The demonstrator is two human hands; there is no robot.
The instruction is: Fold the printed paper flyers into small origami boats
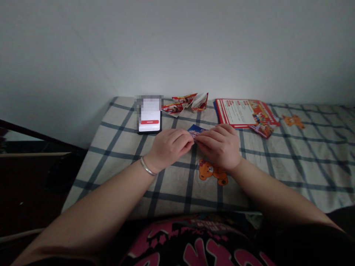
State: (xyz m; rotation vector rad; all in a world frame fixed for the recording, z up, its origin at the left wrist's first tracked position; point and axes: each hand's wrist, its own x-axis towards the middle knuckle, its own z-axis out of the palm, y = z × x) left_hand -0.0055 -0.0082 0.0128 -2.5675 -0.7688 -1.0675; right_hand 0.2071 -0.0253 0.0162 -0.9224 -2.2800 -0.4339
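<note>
A blue printed card or paper piece point(196, 130) shows between my hands, its near part hidden by my fingers. My left hand point(172, 147), with a silver bangle at the wrist, is closed on its left edge. From the other side my right hand point(220, 145) pinches the same piece, fingertips almost meeting those of the left. Both hands are just above the checked cloth point(166, 192). Behind them lie several folded red paper pieces point(184, 99). The exact kind of the blue piece is hard to make out.
A phone point(150, 123) with a lit screen lies at the back left. On the right are a red and white printed sheet point(238, 112) and a small red packet or folded piece point(262, 130). A pale wall point(177, 48) rises behind. The cloth's left edge drops to a dark floor.
</note>
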